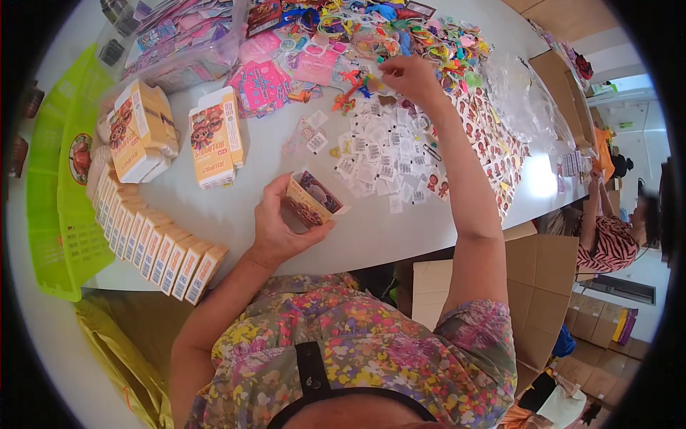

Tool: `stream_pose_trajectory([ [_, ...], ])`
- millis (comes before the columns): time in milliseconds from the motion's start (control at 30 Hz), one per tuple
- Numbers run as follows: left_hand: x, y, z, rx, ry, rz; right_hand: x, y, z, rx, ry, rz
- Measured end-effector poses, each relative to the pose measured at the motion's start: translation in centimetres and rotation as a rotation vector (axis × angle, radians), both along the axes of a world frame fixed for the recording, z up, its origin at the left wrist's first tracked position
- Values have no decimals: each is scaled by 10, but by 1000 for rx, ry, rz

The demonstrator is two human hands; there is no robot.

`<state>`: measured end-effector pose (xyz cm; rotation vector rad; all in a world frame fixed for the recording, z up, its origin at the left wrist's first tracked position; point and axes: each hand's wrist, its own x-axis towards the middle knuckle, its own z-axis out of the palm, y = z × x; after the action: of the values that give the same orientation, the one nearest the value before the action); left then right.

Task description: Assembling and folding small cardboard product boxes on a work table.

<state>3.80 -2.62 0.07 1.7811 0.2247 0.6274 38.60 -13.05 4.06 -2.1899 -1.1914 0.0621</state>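
My left hand [275,227] grips a small printed cardboard box [309,207], tilted, its top open toward the far side. Dark printed material shows inside it. Out over the near edge of a heap of colourful small plastic toys [400,36], my right hand [414,79] has its fingers curled together in a pinch; whatever is between them is hidden. An orange toy figure [348,82] lies just left of those fingertips. Below that hand spread many small white printed packets [382,146], with sheets of little character stickers [482,136] to their right.
Closed yellow-orange boxes stand in a curved row [168,250] at the left, with stacked boxes [214,139] behind. Pink packets [261,86] lie beside a clear bin [182,53]. A green basket [68,179] flanks the table. Open cartons [539,286] and another person [607,232] are at the right.
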Motion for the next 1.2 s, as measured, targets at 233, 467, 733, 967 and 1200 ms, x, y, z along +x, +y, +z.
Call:
stream_pose_trajectory([
  [233, 2, 0, -1, 39, -8, -12, -16, 11, 3, -175, 35, 55],
  [467, -1, -3, -3, 24, -9, 22, -17, -17, 13, 93, 397, -159],
  [733, 1, -2, -3, 56, 49, 140, -135, -23, 92, 358, 709, -45],
  [967, 5, -5, 6, 245, 7, 165, -223, -19, 77, 68, -210, 264],
  [1200, -1, -3, 5, 257, 4, 215, -231, -19, 89, 10, 80, 224],
])
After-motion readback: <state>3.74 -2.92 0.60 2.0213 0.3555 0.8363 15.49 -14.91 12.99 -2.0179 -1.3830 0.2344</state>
